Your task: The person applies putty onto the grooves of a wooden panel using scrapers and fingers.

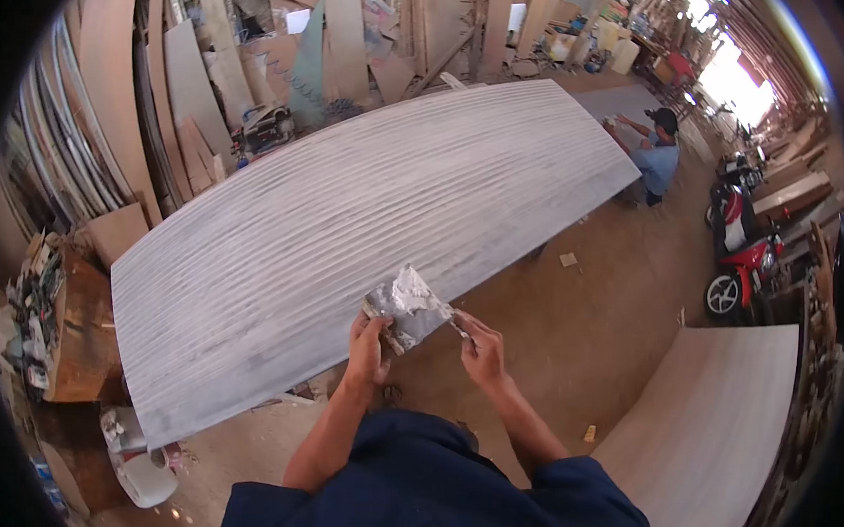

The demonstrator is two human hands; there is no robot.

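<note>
My left hand grips a flat, silvery-grey, roughly square plate by its left side, thumb on top, and a thick heap of white paste lies on the plate's far part. My right hand is closed around a slim, paste-smeared tool at the plate's right corner; my fingers hide most of it. From my view the plate overlaps the near long edge of a big, pale grey panel with lengthwise ridges; I cannot tell whether they touch. At the panel's left end stands a brown wooden box, with a white plastic seat nearer me. Beyond the panel's far edge lean tall brown wooden boards. Near its right end is a person in a blue shirt, and farther right of the panel stands a red and black motorbike.
</note>
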